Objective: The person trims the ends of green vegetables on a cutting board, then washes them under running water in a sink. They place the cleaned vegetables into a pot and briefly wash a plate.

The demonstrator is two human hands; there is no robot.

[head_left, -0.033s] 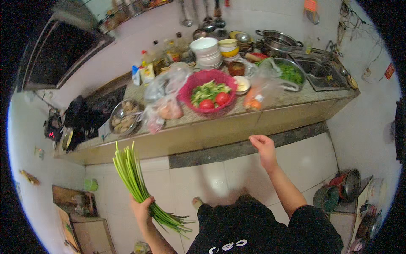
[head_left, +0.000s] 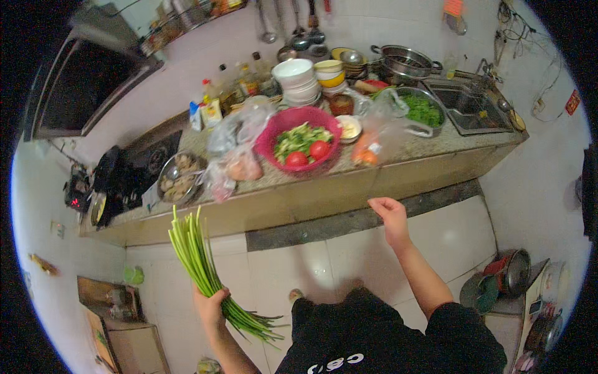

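Note:
A long bunch of garlic scapes (head_left: 195, 248), pale green at the top and darker at the thin trailing tips, is gripped in my left hand (head_left: 212, 306). It leans up and to the left, in front of the counter's edge. My right hand (head_left: 391, 215) hovers over the floor near the counter front, apart from the bunch. Its fingers are closed together in a pinch, and nothing shows between them. Beyond my hands, on the counter, a pink basket (head_left: 264, 148) holds two tomatoes (head_left: 319, 149) and cut green vegetables (head_left: 301, 138).
The counter (head_left: 430, 149) also carries a metal bowl of pale pieces (head_left: 175, 181), plastic bags, carrots (head_left: 366, 149) in a bag, stacked white bowls (head_left: 294, 76) and a pot of greens (head_left: 421, 112). A sink (head_left: 471, 107) lies right, a stove (head_left: 138, 167) left. Pots stand low at right.
The view has shifted slightly, so the counter and its things sit a little further left. Both hands and the garlic scapes look nearly the same.

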